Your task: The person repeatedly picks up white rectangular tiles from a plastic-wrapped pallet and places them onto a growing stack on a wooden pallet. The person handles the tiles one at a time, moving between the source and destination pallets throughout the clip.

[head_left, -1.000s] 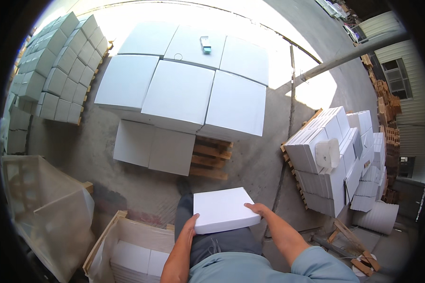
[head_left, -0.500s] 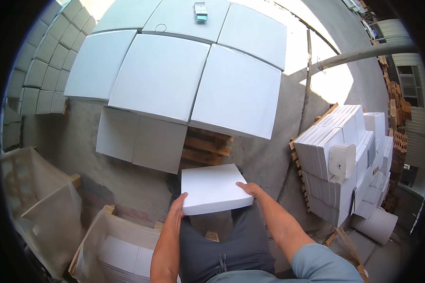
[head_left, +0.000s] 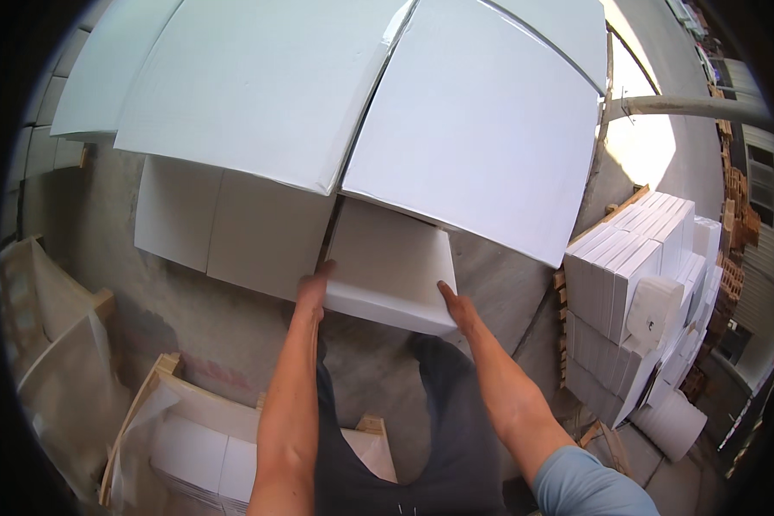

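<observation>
I hold the white box (head_left: 390,262) between my left hand (head_left: 316,287) and right hand (head_left: 457,306), both partly curled on its sides near the front edge, lower fingers hidden. Its far end sits beneath an overhanging large carton (head_left: 473,120).

one flat white box (head_left: 391,258), four big white boxes (head_left: 473,129), two lower boxes (head_left: 271,228), one pole (head_left: 697,106), one ribbed roll (head_left: 669,426)

On my feed I see sunlight (head_left: 645,156) glaring across grey floor (head_left: 516,288) toward a pale wall (head_left: 764,230) at right.
</observation>
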Available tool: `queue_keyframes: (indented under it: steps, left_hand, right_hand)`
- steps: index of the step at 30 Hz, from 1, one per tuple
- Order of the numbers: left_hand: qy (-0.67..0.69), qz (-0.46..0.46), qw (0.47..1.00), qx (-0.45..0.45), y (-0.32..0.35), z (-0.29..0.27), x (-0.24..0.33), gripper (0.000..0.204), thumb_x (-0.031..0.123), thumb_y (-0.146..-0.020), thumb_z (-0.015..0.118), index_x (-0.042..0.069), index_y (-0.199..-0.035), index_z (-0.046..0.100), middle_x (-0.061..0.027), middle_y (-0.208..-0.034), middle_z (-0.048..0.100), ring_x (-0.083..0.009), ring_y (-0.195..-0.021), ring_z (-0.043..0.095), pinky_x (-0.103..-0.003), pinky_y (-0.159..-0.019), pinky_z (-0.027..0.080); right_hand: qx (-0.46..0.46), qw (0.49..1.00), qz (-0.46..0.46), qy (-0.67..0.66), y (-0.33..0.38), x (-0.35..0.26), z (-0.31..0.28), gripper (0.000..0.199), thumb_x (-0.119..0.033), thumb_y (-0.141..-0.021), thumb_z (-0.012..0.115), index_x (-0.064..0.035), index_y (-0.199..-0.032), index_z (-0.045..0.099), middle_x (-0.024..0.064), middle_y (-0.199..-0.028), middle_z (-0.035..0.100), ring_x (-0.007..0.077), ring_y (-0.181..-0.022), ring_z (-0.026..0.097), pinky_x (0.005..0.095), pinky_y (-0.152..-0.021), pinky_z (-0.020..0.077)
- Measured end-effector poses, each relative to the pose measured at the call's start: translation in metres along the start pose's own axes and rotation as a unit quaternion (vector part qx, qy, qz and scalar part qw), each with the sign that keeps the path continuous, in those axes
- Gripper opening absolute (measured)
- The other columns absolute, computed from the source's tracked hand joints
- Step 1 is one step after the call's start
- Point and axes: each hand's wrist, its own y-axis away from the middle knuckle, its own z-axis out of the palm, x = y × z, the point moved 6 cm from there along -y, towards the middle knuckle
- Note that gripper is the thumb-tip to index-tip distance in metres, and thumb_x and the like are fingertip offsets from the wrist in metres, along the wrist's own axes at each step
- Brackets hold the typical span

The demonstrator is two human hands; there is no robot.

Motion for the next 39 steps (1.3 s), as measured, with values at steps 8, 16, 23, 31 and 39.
queue_keyframes:
  steps: [8, 16, 23, 31, 39]
  left_hand:
    - [0.320, -0.080, 0.928, 0.174, -0.007, -0.045, -0.122, 0.052, 0.043, -0.084, 0.049, 0.001, -0.113, 0.048, -0.0113, -0.109, 0.054, -0.0246, -0.102, 0.052, -0.040, -0.089, 0.039]
    - [0.388, -0.077, 0.901, 0.180, -0.043, -0.043, -0.161, 0.051, 0.039, -0.089, 0.038, 0.004, -0.126, 0.038, -0.0084, -0.132, 0.038, -0.0241, -0.122, 0.035, -0.038, -0.100, 0.026]
    - [0.200, -0.207, 0.930, 0.228, -0.030, -0.038, -0.165, 0.055, 0.027, -0.079, 0.055, -0.002, -0.124, 0.039, -0.0139, -0.128, 0.040, -0.0274, -0.116, 0.039, -0.040, -0.096, 0.029]
    - [0.323, -0.196, 0.917, 0.130, -0.099, -0.047, -0.215, 0.051, 0.024, -0.075, 0.056, 0.002, -0.120, 0.044, -0.0132, -0.120, 0.047, -0.0286, -0.112, 0.043, -0.043, -0.097, 0.028]
    - [0.289, -0.172, 0.930, 0.148, -0.097, -0.040, -0.195, 0.047, 0.021, -0.078, 0.052, 0.007, -0.121, 0.041, -0.0125, -0.123, 0.044, -0.0327, -0.114, 0.042, -0.051, -0.097, 0.026]
  right_hand:
    - [-0.002, 0.998, 0.023, -0.050, -0.012, 0.057, 0.059, 0.088, -0.066, -0.074, 0.049, 0.0176, -0.103, 0.052, 0.0241, -0.100, 0.058, 0.0267, -0.094, 0.055, 0.0313, -0.081, 0.0411]
    - [-0.106, 0.960, 0.117, -0.233, -0.038, 0.086, 0.094, 0.061, -0.049, -0.074, 0.062, -0.0010, -0.112, 0.054, 0.0118, -0.102, 0.058, 0.0233, -0.087, 0.056, 0.0360, -0.073, 0.0448]
    - [0.046, 0.997, -0.054, -0.028, -0.078, 0.076, 0.078, 0.045, -0.037, -0.071, 0.063, 0.0002, -0.097, 0.059, 0.0086, -0.086, 0.060, 0.0222, -0.075, 0.055, 0.0329, -0.068, 0.0429]
    - [0.068, 0.980, 0.037, -0.181, -0.113, 0.062, 0.092, 0.037, -0.028, -0.065, 0.062, 0.0061, -0.080, 0.059, 0.0126, -0.070, 0.055, 0.0205, -0.061, 0.052, 0.0311, -0.055, 0.0397]
    - [0.015, 0.975, -0.056, -0.214, -0.096, 0.018, 0.073, 0.031, -0.028, -0.062, 0.060, 0.0030, -0.067, 0.057, 0.0057, -0.057, 0.047, 0.0167, -0.053, 0.043, 0.0321, -0.049, 0.0342]
